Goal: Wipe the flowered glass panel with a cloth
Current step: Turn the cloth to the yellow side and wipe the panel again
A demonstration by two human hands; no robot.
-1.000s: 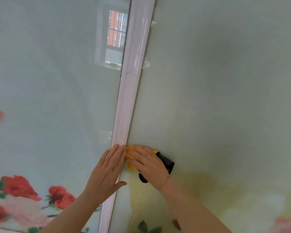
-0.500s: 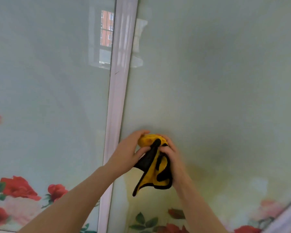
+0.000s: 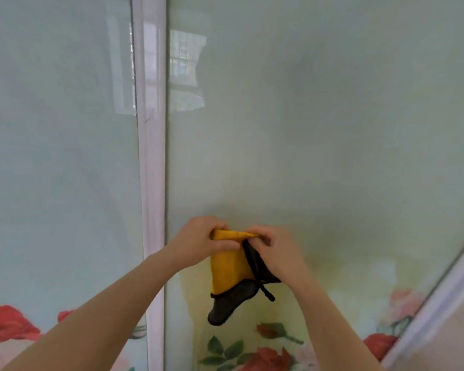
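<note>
- One person stands before a wall of flowered glass, seen from the head looking forward; only two bare forearms and hands are visible, rising from the bottom of the frame.
- A second ago the right hand pressed the cloth flat on the glass while the left hand rested open on the frame strip. Now both hands have come off the glass and hold the cloth between them at lower centre.
- The left hand's grip is pressed together on the cloth's folded top edge, thumb across the front; the right hand's grip pinches the same edge just beside it.
- The cloth hangs down from that edge: one cloth, yellow on one face, dark grey on the other with a black trim, its lower corner dangling free.
- This looks like refolding or turning to a fresh face, so wiping is paused, not finished.
- Two glass panels show. The left panel fills the left of the frame; the right panel fills the centre and right, behind the hands.
- One pale vertical frame strip divides them; a second strip slants across the lower right corner.
- Printed red and pink roses line the bottom edge of both panels.
- One window reflection glints at upper centre.
</note>
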